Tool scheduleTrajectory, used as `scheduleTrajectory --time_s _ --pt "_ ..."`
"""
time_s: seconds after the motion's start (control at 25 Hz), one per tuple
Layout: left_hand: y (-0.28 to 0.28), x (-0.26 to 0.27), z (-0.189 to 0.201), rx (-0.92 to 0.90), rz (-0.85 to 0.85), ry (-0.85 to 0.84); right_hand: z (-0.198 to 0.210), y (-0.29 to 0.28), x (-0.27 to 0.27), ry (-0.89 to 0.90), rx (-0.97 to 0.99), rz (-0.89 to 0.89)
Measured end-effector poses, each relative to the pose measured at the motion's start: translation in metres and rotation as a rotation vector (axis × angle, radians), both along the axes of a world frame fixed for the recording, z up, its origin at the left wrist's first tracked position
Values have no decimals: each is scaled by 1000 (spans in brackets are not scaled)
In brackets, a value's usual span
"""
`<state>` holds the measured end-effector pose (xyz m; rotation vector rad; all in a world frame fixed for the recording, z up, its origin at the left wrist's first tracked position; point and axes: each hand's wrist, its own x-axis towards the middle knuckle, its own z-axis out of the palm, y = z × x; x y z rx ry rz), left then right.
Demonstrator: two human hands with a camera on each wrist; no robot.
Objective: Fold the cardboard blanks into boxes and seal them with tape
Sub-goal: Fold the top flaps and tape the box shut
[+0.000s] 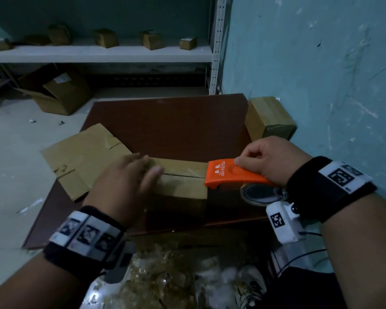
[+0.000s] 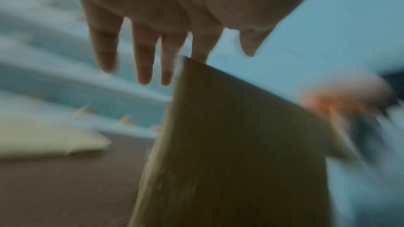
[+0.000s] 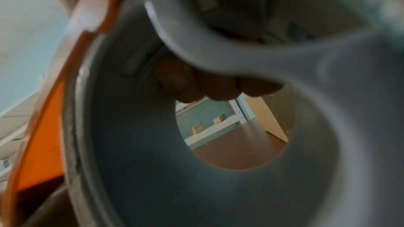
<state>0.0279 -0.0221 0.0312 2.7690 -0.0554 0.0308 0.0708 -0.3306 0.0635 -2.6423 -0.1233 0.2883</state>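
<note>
A folded cardboard box (image 1: 183, 186) stands on the dark red table (image 1: 169, 121), its top flaps closed with a slit along the middle. My left hand (image 1: 129, 175) lies flat on the box top's left part, fingers straight. In the left wrist view the box (image 2: 236, 144) fills the lower middle under the straight fingers (image 2: 144, 54). My right hand (image 1: 270, 159) grips the orange tape dispenser (image 1: 232, 175), whose front edge sits on the box's right end over the slit. The tape roll (image 1: 261, 195) hangs below it. In the right wrist view fingertips (image 3: 179, 82) curl inside the roll's core (image 3: 218, 179).
Flat cardboard blanks (image 1: 85, 159) lie at the table's left edge. A taped box (image 1: 267, 119) stands at the back right against the blue wall. Several small boxes (image 1: 105, 37) sit on the white shelf behind; an open carton (image 1: 58, 90) is on the floor. Crumpled tape scraps (image 1: 165, 275) lie below.
</note>
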Motion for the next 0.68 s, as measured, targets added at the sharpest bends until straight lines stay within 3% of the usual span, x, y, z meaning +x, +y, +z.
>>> scheduleTrajectory --time_s 0.12,0.28,0.52,0.68 --pt "21 14 -1 -477 286 34 2 3 -1 -2 -19 9" --pt "23 19 -9 -960 465 266 3 3 -1 -1 -20 9" --pt "23 23 -16 -1277 636 387 0 1 1 -14 -3 -3" --pt "28 23 -36 -1314 568 363 2 1 0 -8 -6 0"
